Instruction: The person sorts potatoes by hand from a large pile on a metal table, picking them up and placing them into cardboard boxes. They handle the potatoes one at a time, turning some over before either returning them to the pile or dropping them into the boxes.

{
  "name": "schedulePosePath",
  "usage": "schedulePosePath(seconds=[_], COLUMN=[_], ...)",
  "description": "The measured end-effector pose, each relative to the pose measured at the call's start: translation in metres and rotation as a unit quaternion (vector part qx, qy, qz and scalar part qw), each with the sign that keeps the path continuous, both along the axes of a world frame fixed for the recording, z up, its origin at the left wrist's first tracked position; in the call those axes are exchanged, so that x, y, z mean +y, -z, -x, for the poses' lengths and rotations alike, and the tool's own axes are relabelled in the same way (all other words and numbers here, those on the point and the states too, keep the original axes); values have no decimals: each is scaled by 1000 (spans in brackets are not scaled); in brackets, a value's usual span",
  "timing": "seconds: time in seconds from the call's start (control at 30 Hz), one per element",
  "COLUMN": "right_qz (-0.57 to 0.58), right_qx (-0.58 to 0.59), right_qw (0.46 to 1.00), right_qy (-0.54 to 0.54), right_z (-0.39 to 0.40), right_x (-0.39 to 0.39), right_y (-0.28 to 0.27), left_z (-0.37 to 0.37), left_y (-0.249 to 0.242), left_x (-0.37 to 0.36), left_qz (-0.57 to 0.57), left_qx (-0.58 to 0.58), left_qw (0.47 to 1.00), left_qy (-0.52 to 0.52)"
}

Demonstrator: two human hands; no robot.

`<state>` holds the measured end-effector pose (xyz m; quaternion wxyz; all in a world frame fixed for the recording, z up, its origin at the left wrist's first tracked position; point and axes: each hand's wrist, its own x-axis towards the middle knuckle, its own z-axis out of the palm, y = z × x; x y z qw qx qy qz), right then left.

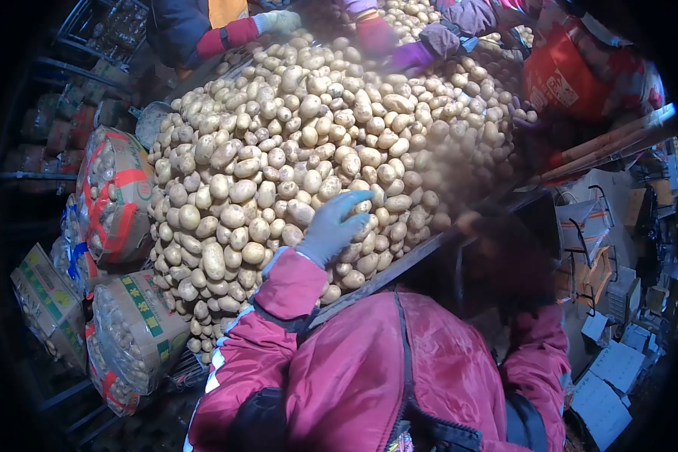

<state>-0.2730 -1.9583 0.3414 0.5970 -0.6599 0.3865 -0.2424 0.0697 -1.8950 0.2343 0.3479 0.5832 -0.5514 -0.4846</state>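
Observation:
A large heap of pale, dirt-flecked potatoes (279, 139) covers the work surface in front of me. My left hand (333, 227), in a light blue-grey glove, rests over the near side of the heap. Its fingers are stretched out and apart, touching or just above the potatoes, with none gripped. On the other side, my right hand (493, 245) is a dark blur in shadow beyond the table's edge. A small brownish rounded shape (468, 223) shows at its tip; whether it is a potato or part of the hand cannot be told.
Several filled potato bags (117, 196) stand at left, beside a grey bucket (151, 124). Across the heap, co-workers' gloved hands (279, 21) reach in. A red bag (565, 79) is at upper right. A metal table edge (384, 275) runs before me; boxes (601, 392) lie lower right.

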Motion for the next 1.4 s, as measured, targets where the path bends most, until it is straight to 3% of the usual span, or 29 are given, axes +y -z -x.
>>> schedulePosePath(seconds=[0.1, 0.13, 0.17, 0.23, 0.3, 0.37, 0.53, 0.6, 0.73, 0.8, 0.9, 0.97, 1.03, 1.1, 1.17, 1.23, 1.3, 1.33, 1.37, 1.4], right_qz=[-2, -1, 0, -42, -64, -1, 143, 297, 208, 90, 198, 191, 286, 263, 223, 97, 169, 148, 128, 54], right_qx=[179, 237, 238, 234, 94, 81, 156, 238, 271, 247, 233, 254, 220, 228, 172, 142, 140, 72, 4, -29], right_qw=[981, 966, 965, 971, 993, 997, 974, 908, 913, 944, 936, 930, 916, 919, 954, 985, 974, 982, 983, 993], right_qy=[-80, -107, -109, 27, 29, 9, -84, -172, -221, -201, -175, -187, -176, -184, -102, -32, 60, 95, 128, 103], right_z=[83, 94, 89, 66, 13, -61, -190, -213, -209, -212, -210, -207, -206, -201, -196, -173, -157, -150, -144, -139], right_x=[-16, -19, -28, -56, -82, -96, -131, -134, -155, -166, -155, -149, -148, -148, -143, -146, -152, -158, -161, -155], right_y=[22, 29, 41, 81, 115, 127, 167, 199, 183, 193, 200, 200, 218, 218, 222, 198, 193, 191, 188, 174], left_z=[-37, -50, -59, -72, -75, -67, -61, -62, -61, -62, -53, -33, -31, -26, -23, -26, -35, -39, -42, -35], left_y=[7, 7, 6, 22, 37, 48, 47, 46, 45, 44, 42, 39, 69, 78, 81, 74, 67, 61, 70, 54], left_x=[13, 16, 17, 19, 19, 22, 18, 18, 18, 14, -7, -44, -80, -100, -111, -116, -115, -114, -111, -109], left_qz=[76, 118, 157, 173, 190, 171, 162, 162, 167, 167, 197, 141, 105, 67, -2, -8, 15, -9, -61, -104], left_qx=[-74, -163, -251, -306, -363, -492, -480, -479, -479, -492, -474, -390, -396, -400, -432, -405, -243, -182, -10, 72], left_qw=[993, 976, 950, 930, 904, 849, 854, 855, 853, 846, 851, 904, 909, 913, 902, 914, 961, 971, 975, 964], left_qy=[-59, -81, -103, -111, -120, -84, -116, -119, -124, -123, -111, -108, -82, -54, -13, -18, -133, -156, -213, -234])
